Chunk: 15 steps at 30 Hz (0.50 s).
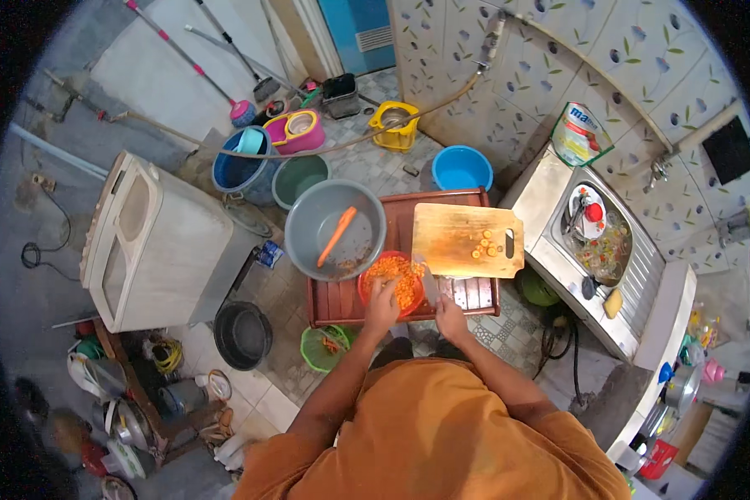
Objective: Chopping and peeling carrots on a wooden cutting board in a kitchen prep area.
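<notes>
My left hand [382, 305] reaches into a red bowl [420, 306] heaped with diced carrots [395, 275]. Its fingertips touch the pieces; whether they grasp any cannot be made out. In my right hand [452, 320] is a knife [430, 284], its blade pointing away from me beside the bowl's right rim. Beyond it lies a wooden cutting board [453, 234] with several carrot slices [487, 244] near its handle slot. A whole peeled carrot [337, 236] rests in a large grey basin [294, 219] behind the bowl.
Everything stands on a low reddish-brown wooden table [400, 219]. A green basket [312, 356] with peelings and a black basin [242, 336] sit on the floor at left. To the right, a metal sink [628, 250] holds dishes. A blue basin [462, 167] stands behind the table.
</notes>
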Available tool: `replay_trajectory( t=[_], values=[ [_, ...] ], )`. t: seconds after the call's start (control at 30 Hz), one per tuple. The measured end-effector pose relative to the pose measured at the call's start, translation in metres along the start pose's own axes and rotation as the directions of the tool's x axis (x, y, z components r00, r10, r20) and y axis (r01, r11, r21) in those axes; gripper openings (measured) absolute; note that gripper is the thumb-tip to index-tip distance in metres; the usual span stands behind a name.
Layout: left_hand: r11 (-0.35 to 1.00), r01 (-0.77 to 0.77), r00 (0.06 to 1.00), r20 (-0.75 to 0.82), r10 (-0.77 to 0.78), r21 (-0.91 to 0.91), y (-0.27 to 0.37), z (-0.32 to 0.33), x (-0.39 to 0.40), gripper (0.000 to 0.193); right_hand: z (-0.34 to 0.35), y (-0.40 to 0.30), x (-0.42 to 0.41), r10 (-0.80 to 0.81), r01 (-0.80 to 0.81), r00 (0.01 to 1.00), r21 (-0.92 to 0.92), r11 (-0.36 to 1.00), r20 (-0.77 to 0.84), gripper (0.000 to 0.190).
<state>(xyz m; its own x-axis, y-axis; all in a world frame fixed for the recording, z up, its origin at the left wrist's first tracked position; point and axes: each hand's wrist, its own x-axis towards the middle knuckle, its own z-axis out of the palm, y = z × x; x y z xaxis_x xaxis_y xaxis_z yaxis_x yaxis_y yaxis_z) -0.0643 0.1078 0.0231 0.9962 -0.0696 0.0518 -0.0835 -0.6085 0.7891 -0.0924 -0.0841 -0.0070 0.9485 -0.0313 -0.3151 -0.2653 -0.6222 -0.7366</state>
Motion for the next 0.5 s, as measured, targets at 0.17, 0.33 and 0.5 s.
replay_trajectory(
  t=[0.17, 0.33, 0.5],
  values=[
    [0.995, -0.058, 0.98, 0.193, 0.043, 0.075, -0.003, 0.0, -0.016, 0.063, 0.014, -0.018, -0.006, -0.042, 0.006, 0.977, 0.173, 0.985, 0.208, 0.034],
    [0.985, 0.088, 0.968, 0.22, -0.12, 0.152, -0.009, -0.004, -0.021, 0.067, -0.015, -0.04, -0.009, 0.219, -0.356, 0.83, 0.185, 0.916, 0.513, 0.034],
    [0.988, 0.048, 0.986, 0.151, -0.071, 0.148, -0.027, 0.0, -0.016, 0.063, -0.056, -0.055, -0.016, 0.304, -0.436, 0.758, 0.101, 0.894, 0.578, 0.034]
  ],
)
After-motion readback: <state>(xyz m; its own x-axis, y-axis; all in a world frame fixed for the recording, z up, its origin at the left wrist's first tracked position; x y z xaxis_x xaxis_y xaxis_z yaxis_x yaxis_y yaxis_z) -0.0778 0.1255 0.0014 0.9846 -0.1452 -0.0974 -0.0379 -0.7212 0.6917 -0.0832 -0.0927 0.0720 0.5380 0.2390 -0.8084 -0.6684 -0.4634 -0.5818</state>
